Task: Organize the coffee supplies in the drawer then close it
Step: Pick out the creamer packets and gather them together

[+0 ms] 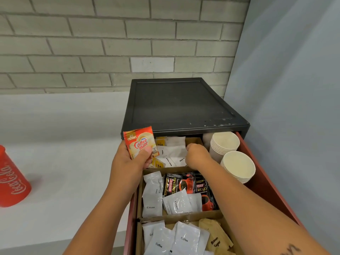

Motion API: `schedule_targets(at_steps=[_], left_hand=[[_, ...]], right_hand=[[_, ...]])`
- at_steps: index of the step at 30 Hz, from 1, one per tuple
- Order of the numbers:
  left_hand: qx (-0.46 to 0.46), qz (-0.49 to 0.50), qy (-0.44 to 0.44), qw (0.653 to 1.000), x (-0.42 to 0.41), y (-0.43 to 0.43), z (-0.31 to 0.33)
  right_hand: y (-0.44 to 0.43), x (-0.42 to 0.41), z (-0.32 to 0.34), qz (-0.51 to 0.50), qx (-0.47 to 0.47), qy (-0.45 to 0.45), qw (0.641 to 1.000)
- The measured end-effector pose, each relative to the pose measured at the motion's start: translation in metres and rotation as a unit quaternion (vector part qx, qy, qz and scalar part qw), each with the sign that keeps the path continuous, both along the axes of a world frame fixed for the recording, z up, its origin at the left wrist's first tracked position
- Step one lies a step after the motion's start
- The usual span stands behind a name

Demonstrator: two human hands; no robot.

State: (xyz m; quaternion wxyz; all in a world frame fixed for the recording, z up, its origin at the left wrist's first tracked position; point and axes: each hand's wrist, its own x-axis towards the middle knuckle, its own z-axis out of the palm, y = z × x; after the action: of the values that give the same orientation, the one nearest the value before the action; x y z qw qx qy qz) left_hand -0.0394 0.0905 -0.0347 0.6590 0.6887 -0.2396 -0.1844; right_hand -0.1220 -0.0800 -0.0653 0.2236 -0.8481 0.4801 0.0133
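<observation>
Holds an orange Coffee mate sachet (140,144) upright in the left hand (128,161), thumb pressed across its front and fingers curled behind, just above the far left corner of the open red drawer (266,181). Dips the right hand (197,155) knuckles-up into the far compartment, fingers curled down among the white sugar sachets (174,151); cannot tell whether pinching one. Has two stacks of paper cups (237,166) just right of that hand, Kopiko sachets (184,183) and cream sachets (152,197) in the middle compartment, coffee sachets (184,238) nearest.
</observation>
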Motion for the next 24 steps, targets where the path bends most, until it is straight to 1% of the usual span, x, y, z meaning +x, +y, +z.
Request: schedule_targets(at_steps=[4,7,13,16,18,20,22,24], left_hand=[[-0.002,0.0,0.004,1.0,0.001,0.001,-0.001],[-0.009,0.0,0.016,1.0,0.001,0.001,-0.002],[-0.013,-0.002,0.029,0.999,0.001,0.001,-0.001],[-0.007,-0.003,0.027,1.0,0.001,0.002,-0.001],[-0.004,-0.004,0.023,1.0,0.001,0.003,-0.001],[-0.002,-0.005,0.02,1.0,0.001,0.003,-0.001],[-0.001,-0.004,0.021,1.0,0.001,0.003,-0.001],[0.0,-0.003,0.023,1.0,0.001,0.003,-0.001]], right_hand=[[-0.006,0.005,-0.008,0.037,-0.046,0.081,0.995],[-0.01,0.007,-0.01,0.059,-0.074,0.114,0.989],[-0.021,0.012,-0.01,0.111,-0.085,0.191,0.972],[-0.022,0.011,-0.008,0.143,-0.107,0.211,0.961],[-0.024,0.01,-0.006,0.155,-0.118,0.207,0.959],[-0.027,0.011,-0.004,0.148,-0.117,0.171,0.967],[-0.03,0.013,-0.001,0.128,-0.072,0.12,0.982],[-0.032,0.015,0.001,0.091,-0.006,0.042,0.995]])
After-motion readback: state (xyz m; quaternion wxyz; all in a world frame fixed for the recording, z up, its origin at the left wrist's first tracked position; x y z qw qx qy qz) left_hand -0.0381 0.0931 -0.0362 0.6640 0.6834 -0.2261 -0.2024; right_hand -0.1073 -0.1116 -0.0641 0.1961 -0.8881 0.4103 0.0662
